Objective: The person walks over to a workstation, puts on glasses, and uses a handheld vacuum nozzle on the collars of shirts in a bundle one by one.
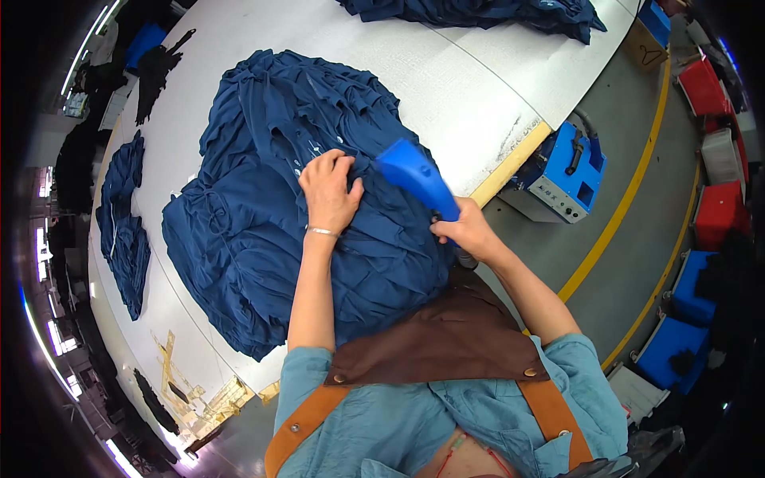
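Note:
A large heap of navy garments (239, 239) lies on the white table in front of me, gathered in many folds. My left hand (329, 191) is on top of the heap, its fingers bent and closed on the navy cloth beside small white marks or tags. In my right hand (468, 231) is a blue handheld nozzle tool (414, 175) with a wide head, my fingers wrapped round its handle. The tool's head points to the upper left, over the right side of the heap and close to my left hand. Its head is slightly blurred.
More navy garments lie at the table's far edge (478, 12) and at its left (123, 227). A blue machine box (562, 171) with a hose stands beyond the table's right edge. Red bins (721, 215) and blue bins (669, 350) line the right side past yellow floor lines.

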`<state>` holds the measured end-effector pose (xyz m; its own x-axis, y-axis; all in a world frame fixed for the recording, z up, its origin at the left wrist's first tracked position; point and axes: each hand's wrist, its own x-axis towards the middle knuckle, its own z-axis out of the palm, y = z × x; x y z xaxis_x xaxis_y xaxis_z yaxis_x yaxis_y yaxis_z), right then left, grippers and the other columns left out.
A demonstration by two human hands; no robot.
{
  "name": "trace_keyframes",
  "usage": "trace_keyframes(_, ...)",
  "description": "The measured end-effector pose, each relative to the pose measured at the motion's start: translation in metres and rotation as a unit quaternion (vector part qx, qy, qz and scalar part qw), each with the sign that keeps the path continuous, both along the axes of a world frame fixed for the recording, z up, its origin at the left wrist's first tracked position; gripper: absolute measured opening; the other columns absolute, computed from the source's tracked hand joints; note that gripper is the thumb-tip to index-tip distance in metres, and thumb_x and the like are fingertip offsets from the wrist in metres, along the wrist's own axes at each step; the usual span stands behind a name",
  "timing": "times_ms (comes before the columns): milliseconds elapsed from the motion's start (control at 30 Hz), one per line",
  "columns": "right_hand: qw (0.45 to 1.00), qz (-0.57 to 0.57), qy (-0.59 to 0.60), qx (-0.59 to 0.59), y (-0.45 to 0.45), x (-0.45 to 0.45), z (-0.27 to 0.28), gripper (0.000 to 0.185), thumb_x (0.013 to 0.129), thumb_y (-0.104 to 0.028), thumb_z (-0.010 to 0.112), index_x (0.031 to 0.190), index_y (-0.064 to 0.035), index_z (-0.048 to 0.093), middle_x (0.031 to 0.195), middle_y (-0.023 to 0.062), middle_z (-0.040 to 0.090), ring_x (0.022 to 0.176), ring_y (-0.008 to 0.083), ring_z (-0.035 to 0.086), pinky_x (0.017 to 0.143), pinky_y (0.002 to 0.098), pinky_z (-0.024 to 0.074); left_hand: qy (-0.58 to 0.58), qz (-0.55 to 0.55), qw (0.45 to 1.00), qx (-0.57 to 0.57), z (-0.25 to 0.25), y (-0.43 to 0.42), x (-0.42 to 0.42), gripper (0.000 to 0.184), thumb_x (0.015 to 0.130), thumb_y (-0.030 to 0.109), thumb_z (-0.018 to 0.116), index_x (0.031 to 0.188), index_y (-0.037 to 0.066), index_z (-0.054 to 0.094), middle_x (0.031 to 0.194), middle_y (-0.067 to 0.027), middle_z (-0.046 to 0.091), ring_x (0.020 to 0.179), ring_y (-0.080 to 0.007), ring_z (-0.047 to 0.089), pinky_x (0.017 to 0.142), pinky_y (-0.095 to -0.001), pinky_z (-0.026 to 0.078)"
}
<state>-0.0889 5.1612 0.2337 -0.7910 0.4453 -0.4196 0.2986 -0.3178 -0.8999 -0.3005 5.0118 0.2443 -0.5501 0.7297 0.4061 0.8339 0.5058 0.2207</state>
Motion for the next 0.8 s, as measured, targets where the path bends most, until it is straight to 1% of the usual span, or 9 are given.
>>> trace_keyframes(67,0.999,0.05,-0.005,0.007,-0.004,-0.011,0.004,0.006,0.073,-0.004,0.061,0.075,-0.003,0.055,0.061,0.0043,0.053,0.052,0.0127,0.052,0.053,0.0236,0.0433,-0.073,-0.038,0.996,0.025,-0.013,0.006,-0.006,0.024,0.074,0.011,0.065,0.098,0.008,0.064,0.103,-0.0054,0.061,0.095,-0.0257,0.055,0.095,-0.0342,0.039)
trace_keyframes(267,1.0,0.01,0.016,0.017,-0.013,-0.016,0.01,0.007,0.072,-0.004,0.061,0.074,-0.0035,0.054,0.06,0.004,0.052,0.052,0.013,0.051,0.052,0.0236,0.0426,-0.217,-0.074,0.964,0.131,-0.019,0.001,-0.008,0.014,0.076,0.009,0.064,0.09,0.006,0.063,0.094,-0.0055,0.062,0.09,-0.0237,0.056,0.088,-0.0308,0.042)
trace_keyframes(400,0.999,0.031,-0.002,0.022,-0.008,-0.005,0.017,0.011,0.073,-0.004,0.063,0.082,-0.0001,0.058,0.07,0.0072,0.059,0.054,0.0129,0.053,0.054,0.0228,0.0441,-0.514,0.016,0.858,-0.008,0.0,-0.027,-0.018,0.018,0.079,0.009,0.064,0.097,0.005,0.062,0.085,-0.006,0.061,0.086,-0.0234,0.058,0.08,-0.0291,0.046)
trace_keyframes(433,0.999,0.032,-0.004,0.021,-0.006,0.002,0.014,0.011,0.073,-0.004,0.063,0.082,-0.0001,0.058,0.07,0.0072,0.059,0.054,0.0129,0.053,0.054,0.0228,0.0441,-0.516,0.018,0.856,-0.009,0.003,-0.03,-0.015,0.018,0.079,0.009,0.064,0.097,0.005,0.062,0.085,-0.006,0.061,0.086,-0.0234,0.058,0.08,-0.0291,0.046)
trace_keyframes(567,0.998,0.03,-0.057,0.018,0.007,0.033,-0.002,0.012,0.074,-0.005,0.064,0.082,0.0,0.058,0.071,0.0076,0.06,0.054,0.013,0.054,0.053,0.0231,0.0445,-0.304,0.151,0.936,-0.091,0.014,-0.022,0.003,0.025,0.077,0.01,0.065,0.102,0.007,0.061,0.087,-0.0071,0.059,0.082,-0.0236,0.058,0.073,-0.0288,0.047)
trace_keyframes(633,0.999,0.004,-0.044,0.015,0.007,0.033,-0.006,0.012,0.074,-0.005,0.064,0.082,0.0001,0.058,0.071,0.0077,0.06,0.053,0.0131,0.053,0.053,0.0231,0.0445,-0.1,0.077,0.991,0.047,-0.003,-0.01,0.012,0.029,0.075,0.013,0.066,0.103,0.008,0.059,0.093,-0.0079,0.059,0.082,-0.024,0.059,0.074,-0.0296,0.047)
trace_keyframes(667,0.999,-0.024,-0.032,0.008,0.004,0.034,-0.007,0.012,0.074,-0.005,0.064,0.082,0.0002,0.058,0.071,0.0078,0.06,0.053,0.0131,0.053,0.053,0.0232,0.0446,-0.102,0.076,0.991,0.045,0.003,0.001,0.019,0.029,0.075,0.013,0.066,0.103,0.008,0.059,0.093,-0.0079,0.059,0.082,-0.024,0.059,0.074,-0.0296,0.047)
trace_keyframes(733,0.996,-0.086,-0.005,-0.007,-0.003,0.036,-0.009,0.011,0.073,-0.004,0.064,0.082,0.0005,0.058,0.071,0.008,0.06,0.053,0.0132,0.053,0.052,0.0233,0.0446,0.057,-0.073,0.995,0.032,0.018,0.021,0.029,0.031,0.074,0.011,0.066,0.104,0.008,0.06,0.097,-0.008,0.058,0.078,-0.024,0.057,0.07,-0.0296,0.047)
trace_keyframes(800,0.997,-0.076,-0.003,-0.015,-0.006,0.036,-0.006,0.011,0.073,-0.004,0.064,0.082,0.0005,0.058,0.07,0.0081,0.06,0.053,0.0132,0.053,0.052,0.0232,0.0446,0.02,-0.086,0.996,0.022,0.007,0.024,0.032,0.031,0.074,0.011,0.066,0.104,0.008,0.06,0.097,-0.0076,0.058,0.08,-0.0242,0.057,0.073,-0.0304,0.046)
